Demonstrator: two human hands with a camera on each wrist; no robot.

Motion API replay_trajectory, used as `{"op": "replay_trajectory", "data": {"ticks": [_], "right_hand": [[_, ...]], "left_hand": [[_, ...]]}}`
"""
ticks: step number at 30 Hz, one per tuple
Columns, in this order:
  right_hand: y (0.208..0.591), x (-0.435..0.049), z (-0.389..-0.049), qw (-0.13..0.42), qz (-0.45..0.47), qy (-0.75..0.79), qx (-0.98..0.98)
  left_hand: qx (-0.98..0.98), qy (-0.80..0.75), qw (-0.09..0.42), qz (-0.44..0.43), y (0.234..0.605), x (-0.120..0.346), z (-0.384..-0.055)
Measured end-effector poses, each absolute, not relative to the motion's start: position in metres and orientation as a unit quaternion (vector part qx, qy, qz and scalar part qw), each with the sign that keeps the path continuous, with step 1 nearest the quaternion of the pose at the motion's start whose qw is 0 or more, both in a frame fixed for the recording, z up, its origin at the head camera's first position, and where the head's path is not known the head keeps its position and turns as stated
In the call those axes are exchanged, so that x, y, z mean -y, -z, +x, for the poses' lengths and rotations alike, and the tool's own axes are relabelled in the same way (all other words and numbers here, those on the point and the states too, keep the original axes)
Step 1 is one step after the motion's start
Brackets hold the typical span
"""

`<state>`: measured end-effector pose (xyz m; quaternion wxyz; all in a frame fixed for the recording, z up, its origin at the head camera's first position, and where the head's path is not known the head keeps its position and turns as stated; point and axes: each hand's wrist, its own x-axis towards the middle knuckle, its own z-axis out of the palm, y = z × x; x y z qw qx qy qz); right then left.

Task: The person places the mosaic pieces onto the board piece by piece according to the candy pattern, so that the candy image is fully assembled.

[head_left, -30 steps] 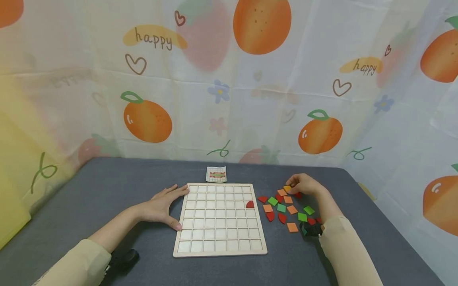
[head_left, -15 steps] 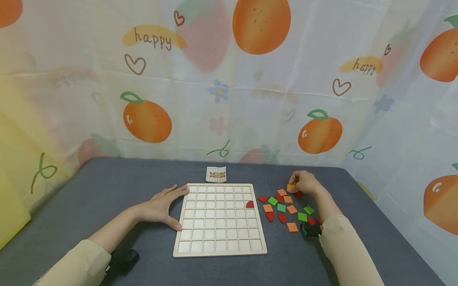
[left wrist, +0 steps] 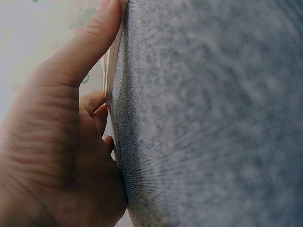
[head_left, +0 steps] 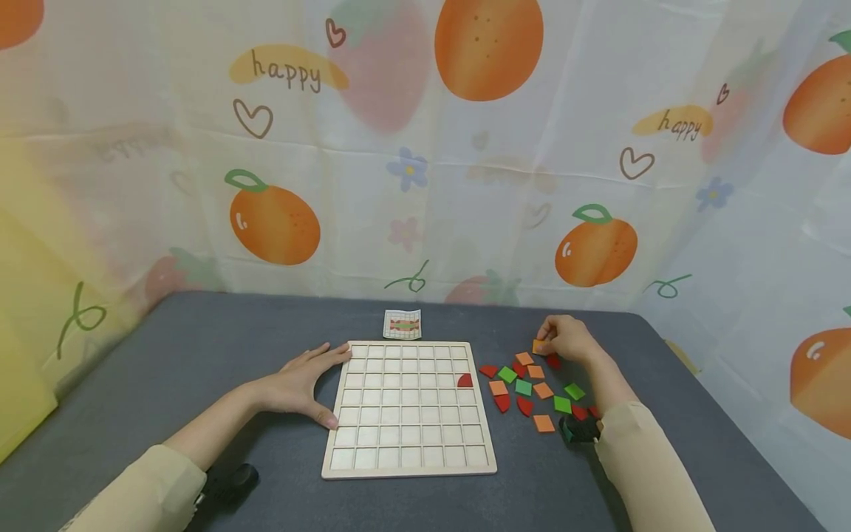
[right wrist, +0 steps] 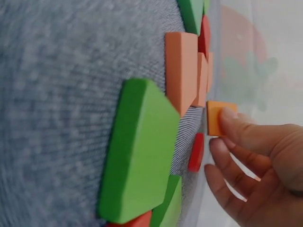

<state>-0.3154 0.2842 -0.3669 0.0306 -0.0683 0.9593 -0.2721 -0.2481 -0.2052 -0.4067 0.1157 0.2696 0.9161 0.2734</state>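
Note:
A pale wooden grid board (head_left: 408, 473) lies on the dark table, with one red quarter-round piece (head_left: 465, 380) in a cell near its right edge. Against the board's left edge rests my left hand (head_left: 302, 384), thumb and fingers spread apart; its thumb (left wrist: 90, 45) touches the rim in the left wrist view. My right hand (head_left: 568, 340) pinches a yellow-orange square tile (right wrist: 215, 118) between thumb and fingers, just behind the loose pieces. Near that hand lie a red piece (right wrist: 196, 152) and light-orange square tiles (head_left: 524, 358).
Right of the board are scattered green diamond pieces (head_left: 562, 404), a teal square tile (head_left: 523, 387) and several red pieces (head_left: 524, 406). A small printed pattern card (head_left: 402, 325) lies behind the board. A fruit-print curtain (head_left: 492, 185) hangs behind the table.
My right hand, pinching the yellow-orange tile, has moved slightly back and to the right, away from the light-orange tiles. My left hand stays at the board's edge.

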Motion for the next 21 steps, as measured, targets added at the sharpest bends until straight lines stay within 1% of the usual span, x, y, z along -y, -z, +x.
{"op": "replay_trajectory", "data": {"ticks": [9,21], "right_hand": [[0.360,-0.280,-0.313,0.025,-0.100,0.316,-0.943],[0.353,-0.253,-0.307,0.058,-0.165,0.393,-0.903]], "left_hand": [[-0.916,-0.274,0.118,0.269,0.406,0.205,-0.248],[-0.913,-0.277,0.118,0.275,0.405,0.205,-0.247]]}}
